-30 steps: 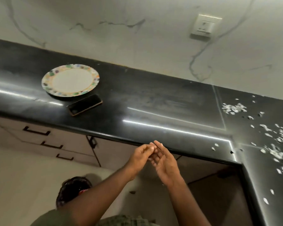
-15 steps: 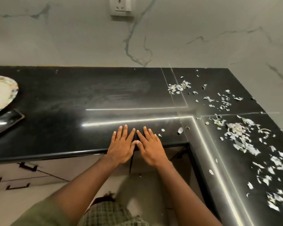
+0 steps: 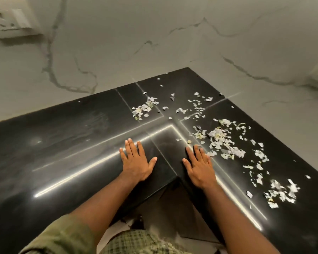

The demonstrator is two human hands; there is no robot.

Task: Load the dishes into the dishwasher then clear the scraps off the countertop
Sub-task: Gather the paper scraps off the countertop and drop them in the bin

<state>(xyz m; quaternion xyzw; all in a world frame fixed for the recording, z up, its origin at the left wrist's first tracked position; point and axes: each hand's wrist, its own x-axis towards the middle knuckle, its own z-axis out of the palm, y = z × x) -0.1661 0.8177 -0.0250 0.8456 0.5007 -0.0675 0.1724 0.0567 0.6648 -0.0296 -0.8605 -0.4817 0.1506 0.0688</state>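
Your 2 hands are now lying flat, palms down and fingers straight, on the black desk [image 3: 62, 153] at its inner corner, and they are grasping nothing. Half a second ago they were pressed side by side on the front edge; now you are holding them apart, the left hand [image 3: 136, 162] on the left run and the right hand [image 3: 198, 167] on the right run, with the corner seam between them. Your view is also swinging right: the plate and the phone seen a second ago are no longer showing, so no dishes are appearing here and the dishwasher is not in view. The scraps [image 3: 220, 138] are lying scattered over the right run and the back corner, the thickest patch just beyond your right fingertips [image 3: 195, 148], a smaller cluster [image 3: 143, 109] near the rear seam, and another patch [image 3: 281, 193] nearer the front on the right. The nearest pieces are sitting just beside the right hand, possibly touching it. In my judgement you are positioning to sweep, so the clearing stage is starting while none of the scraps are yet gathered. A wall socket [image 3: 11, 17] is showing blurred at upper left.
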